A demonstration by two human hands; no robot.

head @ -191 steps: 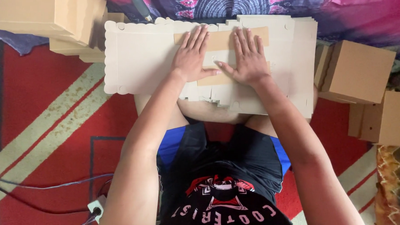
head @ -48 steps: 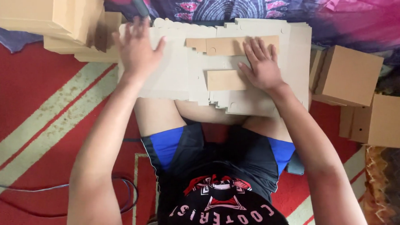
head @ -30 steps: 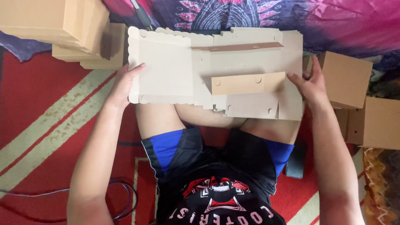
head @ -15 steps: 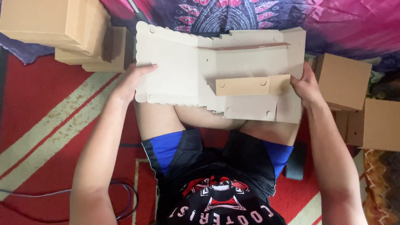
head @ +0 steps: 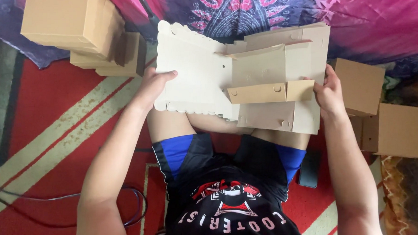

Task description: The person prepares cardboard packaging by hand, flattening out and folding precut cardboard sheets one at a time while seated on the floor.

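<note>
Red rug (head: 44,106), hands gripping cardboard sheet (head: 193,71) edges

- A red woven rug with cream diagonal stripes (head: 55,138) is covering the floor.
- A purple and pink patterned cloth (head: 270,9) is spreading across the top.
- Closed brown cardboard boxes (head: 68,25) are stacking at upper left; more brown boxes (head: 404,130) are sitting at right.
- A thin dark cable (head: 58,222) is trailing over the rug.
</note>
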